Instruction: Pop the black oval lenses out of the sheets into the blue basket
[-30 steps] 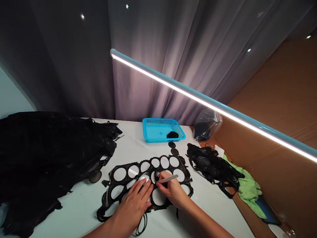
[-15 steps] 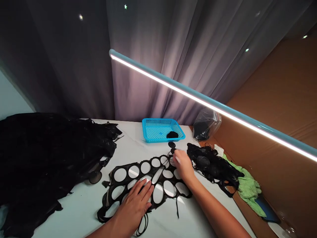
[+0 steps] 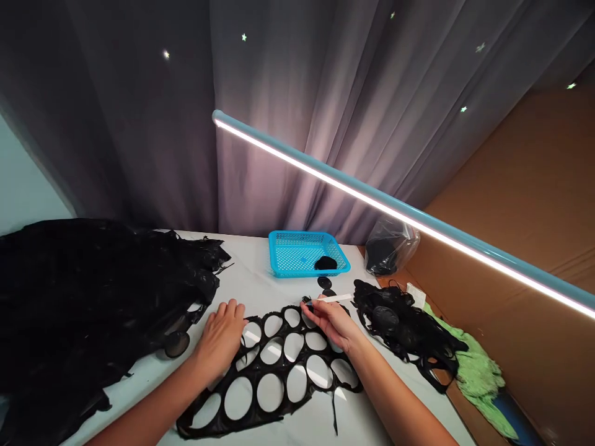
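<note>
A thin black sheet full of round cut-out holes lies on the white table in front of me. My left hand is at its upper left edge, fingers curled down and closed on the edge; the fingertips are partly hidden. Over the sheet's upper right part, my right hand pinches a slim white stick-like tool that points out to the right. A small dark piece shows at its fingertips, too small to name. Just beyond this hand lie black discs on the table.
A blue perforated basket holding black discs stands at the back. Black sheet material is heaped at left, black scraps at right. Beyond are a clear plastic bag and a green cloth. A tube lamp crosses overhead.
My left hand has gone from lying flat on the sheet's middle to its upper left edge. My right hand has turned and shifted slightly left, and the white tool shows more clearly.
</note>
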### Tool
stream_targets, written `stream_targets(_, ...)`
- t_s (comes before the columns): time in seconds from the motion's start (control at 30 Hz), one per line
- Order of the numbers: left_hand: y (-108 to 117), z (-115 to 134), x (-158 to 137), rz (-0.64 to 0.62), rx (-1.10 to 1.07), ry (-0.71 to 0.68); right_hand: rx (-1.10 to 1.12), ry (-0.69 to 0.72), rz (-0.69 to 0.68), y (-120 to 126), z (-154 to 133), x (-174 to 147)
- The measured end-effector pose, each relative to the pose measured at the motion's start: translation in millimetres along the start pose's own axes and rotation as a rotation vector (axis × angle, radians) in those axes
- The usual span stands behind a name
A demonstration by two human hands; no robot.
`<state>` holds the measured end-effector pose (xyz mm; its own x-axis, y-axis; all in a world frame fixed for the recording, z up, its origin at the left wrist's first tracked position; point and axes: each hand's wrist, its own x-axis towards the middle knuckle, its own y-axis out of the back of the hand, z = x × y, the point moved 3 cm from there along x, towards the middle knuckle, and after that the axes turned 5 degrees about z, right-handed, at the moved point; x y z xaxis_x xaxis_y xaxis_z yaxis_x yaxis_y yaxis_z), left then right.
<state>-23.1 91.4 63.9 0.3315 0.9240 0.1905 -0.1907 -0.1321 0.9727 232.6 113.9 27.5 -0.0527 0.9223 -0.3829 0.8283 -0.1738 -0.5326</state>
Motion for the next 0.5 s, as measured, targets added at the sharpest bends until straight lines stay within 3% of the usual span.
stream_targets(0.17,-2,-23,0,-0.056,0.051,0.011,0.231,-0.119,-0.007,4,-2,2)
stream_targets(0.27,2,-29,0,-0.100,0.040,-0.021,0.244,-0.079,-0.015,3,-9,3)
stream_targets(0.37,12,-38,7,-0.112,0.037,-0.014,0.075,0.069,-0.026,-1,-14,4)
stream_targets(0.5,24,-39,19,-0.042,0.080,0.008,-0.343,0.195,-0.121,-9,-2,5)
